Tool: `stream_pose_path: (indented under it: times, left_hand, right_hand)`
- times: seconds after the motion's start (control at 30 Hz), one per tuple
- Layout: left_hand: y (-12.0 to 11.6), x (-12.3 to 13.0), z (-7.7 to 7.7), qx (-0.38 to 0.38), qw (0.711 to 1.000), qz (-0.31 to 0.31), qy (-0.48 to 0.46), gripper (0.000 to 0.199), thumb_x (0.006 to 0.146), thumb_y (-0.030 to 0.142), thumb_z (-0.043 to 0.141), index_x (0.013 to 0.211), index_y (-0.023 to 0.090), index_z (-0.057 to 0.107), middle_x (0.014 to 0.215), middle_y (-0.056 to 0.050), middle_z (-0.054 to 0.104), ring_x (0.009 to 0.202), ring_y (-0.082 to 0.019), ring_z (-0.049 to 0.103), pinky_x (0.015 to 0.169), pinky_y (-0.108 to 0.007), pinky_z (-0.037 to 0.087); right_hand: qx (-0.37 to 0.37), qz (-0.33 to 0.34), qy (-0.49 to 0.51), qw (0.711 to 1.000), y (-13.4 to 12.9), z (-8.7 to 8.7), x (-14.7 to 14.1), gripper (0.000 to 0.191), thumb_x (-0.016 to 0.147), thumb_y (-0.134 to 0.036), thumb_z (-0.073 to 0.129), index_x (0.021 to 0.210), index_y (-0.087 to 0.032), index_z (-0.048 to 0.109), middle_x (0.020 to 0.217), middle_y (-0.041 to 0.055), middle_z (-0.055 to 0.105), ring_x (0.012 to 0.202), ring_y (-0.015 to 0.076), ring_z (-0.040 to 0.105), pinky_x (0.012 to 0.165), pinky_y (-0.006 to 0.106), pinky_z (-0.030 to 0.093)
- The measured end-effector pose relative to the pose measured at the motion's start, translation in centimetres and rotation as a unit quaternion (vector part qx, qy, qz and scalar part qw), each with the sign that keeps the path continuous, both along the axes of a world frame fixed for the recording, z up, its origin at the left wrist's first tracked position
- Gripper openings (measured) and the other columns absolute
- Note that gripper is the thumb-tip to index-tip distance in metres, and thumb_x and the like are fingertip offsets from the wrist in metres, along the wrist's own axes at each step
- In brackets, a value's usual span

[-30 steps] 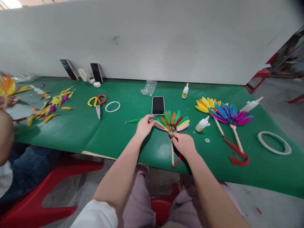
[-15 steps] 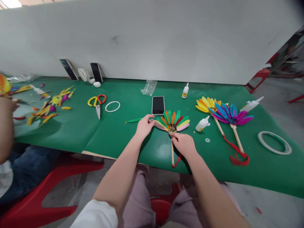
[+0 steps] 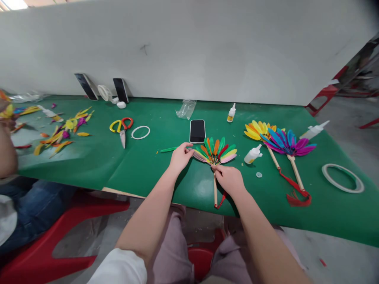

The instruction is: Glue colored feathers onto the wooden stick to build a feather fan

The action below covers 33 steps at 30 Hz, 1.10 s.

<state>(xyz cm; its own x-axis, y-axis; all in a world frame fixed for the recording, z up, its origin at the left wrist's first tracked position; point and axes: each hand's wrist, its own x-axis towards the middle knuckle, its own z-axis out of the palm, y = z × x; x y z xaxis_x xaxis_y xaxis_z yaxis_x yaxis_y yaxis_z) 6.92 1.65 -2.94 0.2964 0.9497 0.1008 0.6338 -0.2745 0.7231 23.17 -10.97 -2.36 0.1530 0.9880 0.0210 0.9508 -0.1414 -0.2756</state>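
A feather fan [image 3: 215,152] with green, orange, red, yellow and pink feathers lies on the green table, its wooden handle pointing toward me. My right hand [image 3: 230,179] is closed on the fan where the handle meets the feathers. At the fan's left edge, my left hand [image 3: 181,157] pinches the tip of a pink feather [image 3: 201,157]; the thumb and fingertips meet there. A loose green feather [image 3: 168,150] lies just left of that hand. From the handle's lower end hangs a red tassel [image 3: 221,200], partly behind my right hand.
A phone [image 3: 197,131] lies beyond the fan. Glue bottles [image 3: 252,154], two more fans [image 3: 291,146] and a tape roll [image 3: 342,178] are to the right. Scissors [image 3: 122,134], a white ring [image 3: 140,132] and loose feathers [image 3: 59,138] lie left, near a co-worker's arm [image 3: 7,150].
My hands and the fan stay where they were. At the far left, the co-worker's hand and the yellow-orange feathers by it have shifted slightly downward.
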Motion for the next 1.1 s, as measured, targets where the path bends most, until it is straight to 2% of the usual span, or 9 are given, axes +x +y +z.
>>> stream_pose_path:
  times: [0.47, 0.67, 1.1]
  left_hand:
    - [-0.46, 0.17, 0.15, -0.006, 1.000, 0.031, 0.000, 0.022, 0.076, 0.030, 0.047, 0.093, 0.021, 0.057, 0.058, 0.003, 0.058, 0.054, -0.011, 0.051, 0.053, -0.023, 0.036]
    - [-0.60, 0.14, 0.13, -0.001, 1.000, 0.030, 0.004, 0.022, 0.076, 0.029, 0.046, 0.093, 0.021, 0.057, 0.058, 0.003, 0.057, 0.053, -0.011, 0.050, 0.052, -0.022, 0.035]
    - [-0.77, 0.07, 0.16, 0.004, 1.000, 0.015, 0.011, 0.022, 0.075, 0.028, 0.047, 0.094, 0.021, 0.056, 0.058, 0.004, 0.055, 0.054, -0.011, 0.049, 0.053, -0.023, 0.034]
  right_hand:
    - [0.010, 0.004, -0.008, 1.000, -0.26, 0.24, -0.19, 0.031, 0.081, -0.028, 0.039, 0.102, -0.033, 0.061, 0.087, -0.0015, 0.068, 0.074, 0.0130, 0.060, 0.061, 0.021, 0.038]
    - [0.032, -0.002, -0.004, 0.999, -0.24, 0.12, -0.18, 0.029, 0.083, -0.033, 0.037, 0.099, -0.033, 0.062, 0.082, -0.0009, 0.068, 0.071, 0.0137, 0.061, 0.058, 0.021, 0.036]
    - [0.061, 0.005, 0.016, 0.998, -0.27, 0.01, -0.10, 0.028, 0.083, -0.032, 0.037, 0.097, -0.033, 0.061, 0.077, -0.0020, 0.068, 0.068, 0.0138, 0.061, 0.057, 0.022, 0.034]
